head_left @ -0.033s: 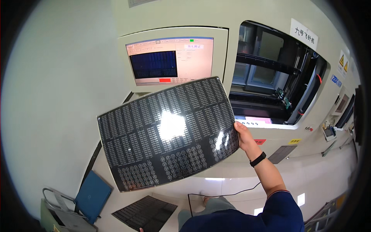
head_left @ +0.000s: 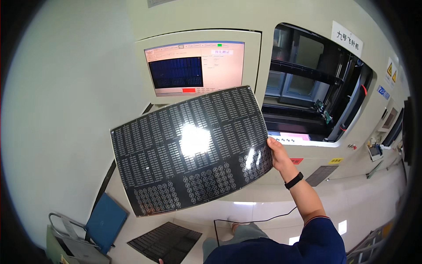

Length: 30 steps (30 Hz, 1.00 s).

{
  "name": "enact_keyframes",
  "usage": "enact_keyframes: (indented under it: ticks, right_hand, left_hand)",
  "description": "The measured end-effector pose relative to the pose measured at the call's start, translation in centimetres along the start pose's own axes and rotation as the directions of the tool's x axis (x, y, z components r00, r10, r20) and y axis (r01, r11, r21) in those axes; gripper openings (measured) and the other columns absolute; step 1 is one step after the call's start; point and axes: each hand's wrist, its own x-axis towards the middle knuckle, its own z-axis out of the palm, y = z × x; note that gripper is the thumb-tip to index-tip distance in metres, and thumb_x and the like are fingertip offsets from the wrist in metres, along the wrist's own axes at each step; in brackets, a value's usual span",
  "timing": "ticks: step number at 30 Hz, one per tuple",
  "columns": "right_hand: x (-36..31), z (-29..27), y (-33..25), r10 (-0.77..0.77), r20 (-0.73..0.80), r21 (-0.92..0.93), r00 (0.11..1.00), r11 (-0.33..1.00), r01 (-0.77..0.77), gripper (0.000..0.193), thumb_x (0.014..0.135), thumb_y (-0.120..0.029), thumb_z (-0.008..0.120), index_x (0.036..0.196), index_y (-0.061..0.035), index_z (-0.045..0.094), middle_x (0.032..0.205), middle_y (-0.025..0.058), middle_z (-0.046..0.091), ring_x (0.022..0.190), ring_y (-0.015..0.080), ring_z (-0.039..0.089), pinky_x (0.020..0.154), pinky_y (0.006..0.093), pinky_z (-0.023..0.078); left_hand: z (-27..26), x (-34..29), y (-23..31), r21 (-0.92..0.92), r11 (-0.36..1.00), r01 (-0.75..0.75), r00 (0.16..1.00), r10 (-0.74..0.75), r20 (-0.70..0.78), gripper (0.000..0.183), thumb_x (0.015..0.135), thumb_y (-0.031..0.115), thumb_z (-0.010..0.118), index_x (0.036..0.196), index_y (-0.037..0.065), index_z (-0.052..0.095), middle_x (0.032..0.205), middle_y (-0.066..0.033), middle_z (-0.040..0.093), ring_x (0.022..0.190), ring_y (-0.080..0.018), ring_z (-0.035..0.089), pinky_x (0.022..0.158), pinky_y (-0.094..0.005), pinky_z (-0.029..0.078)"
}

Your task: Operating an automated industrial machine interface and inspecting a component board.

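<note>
My right grip (head_left: 278,154) is closed on the right edge of a large dark printed-circuit panel (head_left: 193,169), thumb on the near face and the other fingers hidden behind. The panel is raised in front of me, its left end lower than its right, covering the bottom corner of the screen frame. With support showing at that one edge only, I'd worry about the far end sagging or twisting out; a loosened thumb would be the cause. If I swung it carelessly, a corner could knock the monitor (head_left: 222,75). The bright glare across its middle could also hide a scratch from me.

Of my left grip (head_left: 161,261) I get just a fingertip, at the edge of a second dark circuit panel (head_left: 165,242) down low; I can't tell whether it is clamped. A loose hold there could let that one slide. A black cable (head_left: 263,219) loops near my legs and could snag.

Farther out, the cream machine's open bay (head_left: 294,124) contains dark crossrails, small green circuit boards (head_left: 326,116) and a red cable (head_left: 364,90).
</note>
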Motion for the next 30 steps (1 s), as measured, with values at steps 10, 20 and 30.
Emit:
enact_keyframes:
  ticks: [10,20,30]
  right_hand:
    - [0.9,1.2,1.2,0.007,0.036,0.066,0.999,0.998,-0.009,0.024,0.094,-0.023,0.052,0.108,-0.0038,0.058,0.103,0.0048,0.065,0.091,0.0136,0.061,0.083,0.0288,0.050]
    - [1.9,2.0,1.0,-0.052,0.110,0.039,0.993,0.998,0.048,0.029,0.095,-0.024,0.050,0.112,-0.0011,0.056,0.107,0.0063,0.064,0.094,0.0147,0.060,0.086,0.0296,0.048]
    - [0.9,0.9,2.4,-0.062,0.106,0.085,0.992,0.995,0.053,0.028,0.093,-0.025,0.053,0.110,-0.0022,0.056,0.109,0.0057,0.063,0.097,0.0143,0.059,0.089,0.0298,0.046]
  left_hand:
    - [-1.3,0.9,-0.8,0.046,0.999,0.009,1.000,-0.008,-0.021,0.044,0.092,0.033,0.055,0.092,-0.010,0.060,0.077,-0.0100,0.058,0.067,-0.0194,0.049,0.060,-0.0350,0.045]
    - [-1.1,1.9,-2.7,-0.067,0.998,0.000,1.000,-0.002,-0.031,0.043,0.092,0.032,0.055,0.084,-0.009,0.059,0.070,-0.0066,0.054,0.061,-0.0176,0.045,0.054,-0.0324,0.040]
    - [-2.0,1.8,-2.9,-0.215,0.976,0.040,0.999,-0.035,0.026,0.039,0.091,0.023,0.057,0.100,-0.016,0.056,0.092,-0.0177,0.062,0.078,-0.0253,0.059,0.069,-0.0359,0.051]
